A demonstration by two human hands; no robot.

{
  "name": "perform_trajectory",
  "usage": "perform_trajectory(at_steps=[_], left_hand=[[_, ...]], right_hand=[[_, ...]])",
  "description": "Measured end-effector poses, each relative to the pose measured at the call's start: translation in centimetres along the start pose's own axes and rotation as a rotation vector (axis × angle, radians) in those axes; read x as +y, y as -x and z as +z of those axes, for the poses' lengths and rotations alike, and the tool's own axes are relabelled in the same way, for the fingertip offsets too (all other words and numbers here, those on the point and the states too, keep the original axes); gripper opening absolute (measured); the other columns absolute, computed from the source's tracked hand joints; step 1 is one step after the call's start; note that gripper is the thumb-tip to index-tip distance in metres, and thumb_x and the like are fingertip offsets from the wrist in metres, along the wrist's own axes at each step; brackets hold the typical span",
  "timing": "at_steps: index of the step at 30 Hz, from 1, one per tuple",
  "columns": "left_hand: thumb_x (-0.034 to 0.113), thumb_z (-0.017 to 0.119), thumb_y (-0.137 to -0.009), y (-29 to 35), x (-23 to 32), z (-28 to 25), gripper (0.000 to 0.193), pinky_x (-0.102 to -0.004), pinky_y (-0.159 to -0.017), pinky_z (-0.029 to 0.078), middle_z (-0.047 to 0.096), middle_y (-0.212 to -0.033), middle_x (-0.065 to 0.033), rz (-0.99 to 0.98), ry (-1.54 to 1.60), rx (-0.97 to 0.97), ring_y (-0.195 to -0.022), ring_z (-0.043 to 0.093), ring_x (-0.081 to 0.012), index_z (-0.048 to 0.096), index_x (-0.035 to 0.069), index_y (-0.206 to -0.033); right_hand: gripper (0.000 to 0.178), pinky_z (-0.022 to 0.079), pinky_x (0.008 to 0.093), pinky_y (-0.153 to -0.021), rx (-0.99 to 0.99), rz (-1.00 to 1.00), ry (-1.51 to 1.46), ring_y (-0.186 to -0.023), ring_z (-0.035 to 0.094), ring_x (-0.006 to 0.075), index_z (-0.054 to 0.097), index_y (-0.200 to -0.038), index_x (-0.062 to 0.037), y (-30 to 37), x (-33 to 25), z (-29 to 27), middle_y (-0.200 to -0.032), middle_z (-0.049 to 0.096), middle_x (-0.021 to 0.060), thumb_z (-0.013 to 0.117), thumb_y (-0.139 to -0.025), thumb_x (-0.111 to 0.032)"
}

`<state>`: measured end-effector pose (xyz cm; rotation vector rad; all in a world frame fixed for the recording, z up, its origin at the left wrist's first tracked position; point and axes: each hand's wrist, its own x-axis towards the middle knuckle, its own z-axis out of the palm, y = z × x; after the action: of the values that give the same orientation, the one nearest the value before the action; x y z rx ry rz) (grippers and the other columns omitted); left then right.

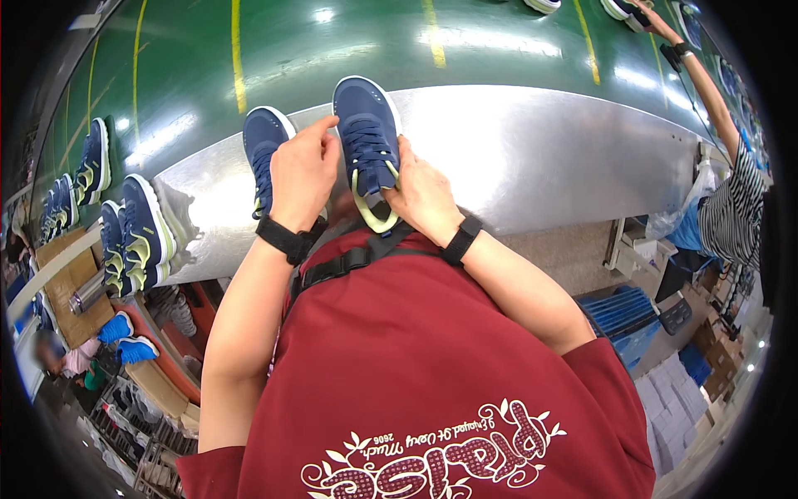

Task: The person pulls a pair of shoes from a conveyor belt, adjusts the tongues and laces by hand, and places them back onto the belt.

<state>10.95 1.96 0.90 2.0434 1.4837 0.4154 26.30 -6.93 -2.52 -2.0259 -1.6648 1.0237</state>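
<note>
In front of me on the metal ledge, a navy sneaker (366,116) with laces and a pale yellow-green collar points its toe away. My right hand (422,193) grips its right side, thumb near the collar. A matching sneaker (262,150) stands to its left, partly covered by my left hand (303,170). The left hand's index finger reaches right to the edge of the gripped sneaker's toe. Its thumb is apart from that finger; the other fingertips are hidden.
Beyond the metal ledge (540,158) runs a green belt (332,41) with yellow lines. More navy sneakers (141,233) stand at left. Blue shoes (125,339) sit lower left beside a cardboard box (71,287). At far right, a co-worker's arm (706,83) reaches to another shoe (623,12).
</note>
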Motion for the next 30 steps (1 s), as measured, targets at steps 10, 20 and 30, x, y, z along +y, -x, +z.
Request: perform_trajectory(at_steps=[10,20,30], left_hand=[[0.009,0.064,-0.08,0.6,-0.4,-0.1,0.027,-0.0275,-0.07,0.052,0.069,-0.08,-0.013,-0.123,0.323,-0.136,-0.074,0.069,-0.0196,0.067,0.0,-0.105],[0.009,0.068,-0.069,-1.7,0.6,-0.1,0.023,-0.0329,-0.065,0.052,0.068,-0.071,-0.0102,-0.109,0.142,-0.302,-0.067,0.067,-0.0238,0.068,0.001,-0.091],[0.005,0.059,-0.08,-0.1,0.8,-1.6,0.031,-0.0342,-0.07,0.05,0.064,-0.097,-0.0133,0.218,-0.158,0.02,-0.082,0.063,-0.028,0.062,0.004,-0.111]], right_hand=[[0.067,0.05,0.0431,-0.08,-0.004,-0.004,-0.012,-0.094,0.062,0.0386,0.034,-0.128,0.0134,-0.2,0.4,0.0,-0.098,0.062,0.0253,0.063,-0.071,-0.008],[0.064,0.052,0.0433,-0.074,0.028,0.009,0.026,-0.087,0.063,0.0389,0.037,-0.125,0.0131,-0.2,-0.1,-0.4,-0.096,0.062,0.0249,0.064,-0.07,-0.006],[0.063,0.05,0.0437,-0.08,0.029,-0.006,-0.009,-0.097,0.059,0.0398,0.037,-0.126,0.0145,0.1,0.3,0.0,-0.102,0.059,0.0272,0.062,-0.072,-0.005]])
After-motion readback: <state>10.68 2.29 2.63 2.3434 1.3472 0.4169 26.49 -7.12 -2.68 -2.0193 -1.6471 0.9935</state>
